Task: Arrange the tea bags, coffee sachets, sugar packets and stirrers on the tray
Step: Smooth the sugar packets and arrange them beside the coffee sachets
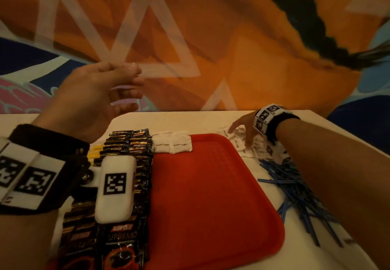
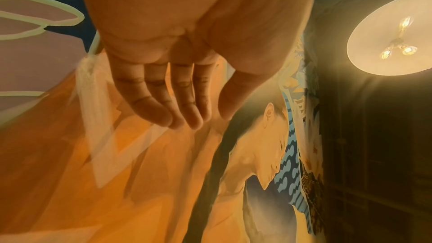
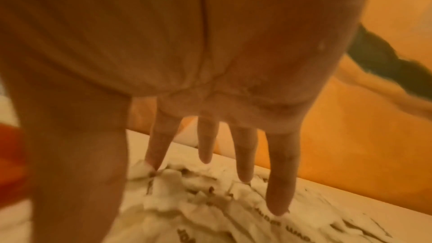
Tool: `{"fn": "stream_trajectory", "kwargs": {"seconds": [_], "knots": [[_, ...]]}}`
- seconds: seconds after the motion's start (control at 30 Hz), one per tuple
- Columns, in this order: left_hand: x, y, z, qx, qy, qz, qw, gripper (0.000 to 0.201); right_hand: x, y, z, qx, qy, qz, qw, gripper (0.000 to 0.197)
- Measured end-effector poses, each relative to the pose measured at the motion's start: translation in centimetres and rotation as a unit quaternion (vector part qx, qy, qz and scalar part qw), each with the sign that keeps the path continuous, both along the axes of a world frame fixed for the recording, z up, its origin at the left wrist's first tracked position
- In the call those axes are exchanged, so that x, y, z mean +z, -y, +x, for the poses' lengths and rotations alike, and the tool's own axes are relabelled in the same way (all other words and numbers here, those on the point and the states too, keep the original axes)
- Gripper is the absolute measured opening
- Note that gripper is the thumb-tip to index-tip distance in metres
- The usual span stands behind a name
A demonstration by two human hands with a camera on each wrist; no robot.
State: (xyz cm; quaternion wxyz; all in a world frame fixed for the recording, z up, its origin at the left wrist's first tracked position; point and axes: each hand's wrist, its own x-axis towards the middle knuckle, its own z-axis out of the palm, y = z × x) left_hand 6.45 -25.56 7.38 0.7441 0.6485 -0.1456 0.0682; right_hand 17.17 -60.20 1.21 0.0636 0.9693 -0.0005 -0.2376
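A red tray (image 1: pixel 211 195) lies in front of me. Rows of black coffee sachets (image 1: pixel 128 149) cover its left side, and two white sugar packets (image 1: pixel 172 145) sit at its far edge. Yellow tea bags (image 1: pixel 95 151) peek out left of the sachets. Right of the tray lies a loose pile of sugar packets (image 1: pixel 261 149) (image 3: pixel 198 200), with blue stirrers (image 1: pixel 295 185) scattered nearer me. My right hand (image 1: pixel 240 136) (image 3: pixel 210 182) reaches over that pile, its straight, spread fingers touching the packets. My left hand (image 1: pixel 135 88) (image 2: pixel 205 117) hangs in the air above the table's far left, fingers relaxed, holding nothing.
The white table (image 1: pixel 190 119) ends just beyond the tray, against a wall painted in orange (image 1: pixel 232 48). The tray's middle and right are bare red plastic. A ceiling lamp (image 2: pixel 392 42) shows in the left wrist view.
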Motion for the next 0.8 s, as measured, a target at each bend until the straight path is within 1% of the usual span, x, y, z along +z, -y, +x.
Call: {"fn": "stream_trajectory", "kwargs": {"seconds": [0.07, 0.13, 0.2, 0.27, 0.33, 0.37, 0.43, 0.47, 0.53, 0.6, 0.67, 0.73, 0.77, 0.8], "knots": [[-0.1, -0.2, 0.2, -0.006, 0.002, 0.01, 1.0, 0.02, -0.7, -0.1, 0.2, 0.003, -0.006, 0.01, 1.0, 0.079], [-0.2, -0.2, 0.3, -0.005, 0.005, 0.018, 1.0, 0.026, -0.9, 0.0, 0.5, 0.008, 0.011, 0.009, 1.0, 0.07], [-0.3, -0.3, 0.5, -0.004, 0.008, 0.024, 1.0, 0.025, -0.7, 0.1, 0.9, 0.004, 0.015, 0.01, 1.0, 0.062], [-0.4, -0.3, 0.6, -0.004, 0.011, 0.029, 1.0, 0.023, -0.4, 0.1, 1.3, -0.014, 0.021, 0.044, 0.999, 0.059], [-0.4, -0.3, 0.6, -0.005, 0.014, 0.03, 0.999, 0.024, -0.5, -0.2, 1.6, -0.013, 0.03, 0.059, 0.998, 0.063], [-0.4, -0.3, 0.6, -0.007, 0.015, 0.03, 0.999, 0.024, -0.8, -0.3, 1.7, -0.008, 0.022, 0.057, 0.998, 0.069], [-0.5, -0.2, 0.5, -0.009, 0.015, 0.029, 0.999, 0.025, -1.3, -0.6, 1.6, 0.011, 0.0, 0.032, 0.999, 0.081], [-0.5, -0.1, 0.4, -0.008, 0.015, 0.028, 0.999, 0.026, -1.4, -0.9, 1.5, 0.019, -0.005, 0.026, 0.999, 0.08], [-0.4, -0.1, 0.3, -0.007, 0.014, 0.027, 1.0, 0.025, -1.5, -0.8, 1.6, 0.031, 0.006, 0.036, 0.999, 0.067], [-0.3, -0.1, 0.2, -0.009, 0.01, 0.028, 1.0, 0.024, -1.6, -0.6, 1.5, 0.028, 0.048, 0.043, 0.998, 0.053], [-0.3, 0.0, 0.1, -0.007, 0.007, 0.026, 1.0, 0.025, -2.0, -0.7, 1.2, 0.023, 0.103, 0.007, 0.994, 0.041], [-0.3, 0.1, 0.1, -0.001, 0.003, 0.025, 1.0, 0.019, -2.2, -1.1, 0.8, 0.031, 0.134, -0.03, 0.99, 0.029], [-0.4, 0.1, 0.1, 0.003, 0.002, 0.026, 1.0, 0.015, -2.3, -1.2, 0.7, 0.027, 0.142, -0.031, 0.989, 0.026], [-0.4, 0.2, 0.1, 0.005, 0.001, 0.027, 1.0, 0.013, -2.2, -1.3, 0.6, 0.015, 0.144, -0.027, 0.989, 0.028]]}}
